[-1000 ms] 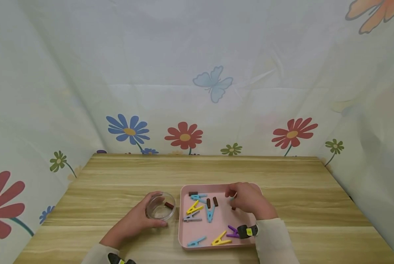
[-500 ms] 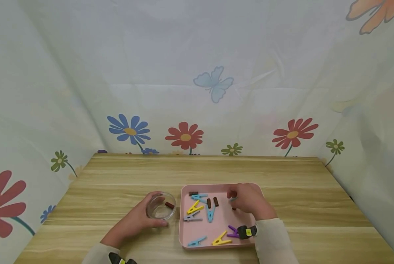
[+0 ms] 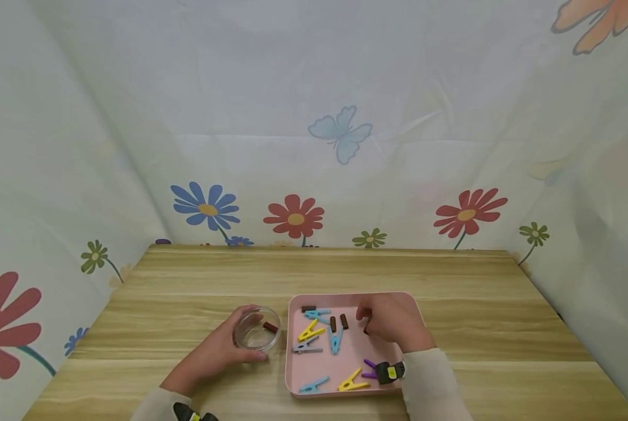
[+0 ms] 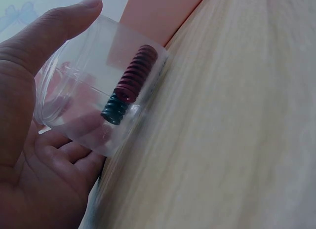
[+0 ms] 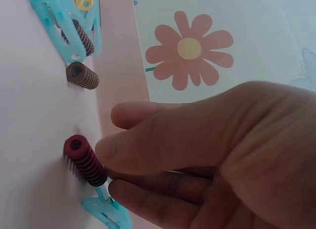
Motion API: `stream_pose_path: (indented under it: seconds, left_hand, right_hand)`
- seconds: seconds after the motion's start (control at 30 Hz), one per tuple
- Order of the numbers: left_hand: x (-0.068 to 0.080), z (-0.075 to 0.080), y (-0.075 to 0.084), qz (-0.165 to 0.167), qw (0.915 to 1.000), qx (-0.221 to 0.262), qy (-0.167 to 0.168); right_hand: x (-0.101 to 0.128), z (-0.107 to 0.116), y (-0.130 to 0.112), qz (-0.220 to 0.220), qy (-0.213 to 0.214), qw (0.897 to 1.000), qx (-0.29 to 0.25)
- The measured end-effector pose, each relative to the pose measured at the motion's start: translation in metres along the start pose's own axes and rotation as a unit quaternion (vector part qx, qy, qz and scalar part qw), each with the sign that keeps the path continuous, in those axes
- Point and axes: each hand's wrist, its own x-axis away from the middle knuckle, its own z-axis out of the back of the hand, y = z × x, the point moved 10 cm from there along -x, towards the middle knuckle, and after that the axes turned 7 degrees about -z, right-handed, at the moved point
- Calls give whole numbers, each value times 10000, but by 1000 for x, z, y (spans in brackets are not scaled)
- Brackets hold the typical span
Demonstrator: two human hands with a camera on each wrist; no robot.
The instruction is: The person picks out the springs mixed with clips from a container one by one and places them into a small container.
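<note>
My left hand (image 3: 220, 351) grips a clear plastic cup (image 4: 91, 73), thumb along one side and fingers on the other. Through its wall a dark red coil spring (image 4: 136, 73) and a dark green coil spring (image 4: 114, 109) show at the bottom. Over the right part of the pink tray (image 3: 353, 354), my right hand (image 3: 395, 323) pinches a red coil spring (image 5: 85, 160) at the thumb and fingertips. Its shadow falls on the tray beside it. A light blue clip (image 5: 107, 212) lies just below those fingers.
Brown springs (image 3: 344, 321) and light blue clips (image 3: 335, 342) lie in the tray's left half. A grey clip (image 3: 306, 346), yellow clips (image 3: 352, 381) and a purple clip (image 3: 370, 369) lie there too. The wooden table (image 3: 214, 275) meets a flowered curtain (image 3: 240, 117) behind.
My right hand has shifted slightly left over the tray, and the spring at its fingertips has moved with it. My left hand and the cup have stayed put.
</note>
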Motion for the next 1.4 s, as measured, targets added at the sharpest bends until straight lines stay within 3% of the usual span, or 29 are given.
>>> stream_pose_path:
  seconds: [0.27,0.5,0.57,1.03,1.4]
  left_hand:
    - [0,-1,0,-89,9999,103,-74]
    - [0,0,1,-110,9999,34,-46]
    - [0,0,3,-141,9999,48,-60]
    - [0,0,1,-159,9999,-16,3]
    - [0,0,2,-128,9999,29,7]
  right_hand:
    - [0,-8,-1,-78,-274,9995,-118]
    - [0,-18,-8,33,-844,9847,-1523]
    - [0,-21,-8,39,-924,9820,-1647]
    - [-3,-31,-12,8,-943,9854,-1417]
    - [-1,-19,-19,240,-773,9848,-1538]
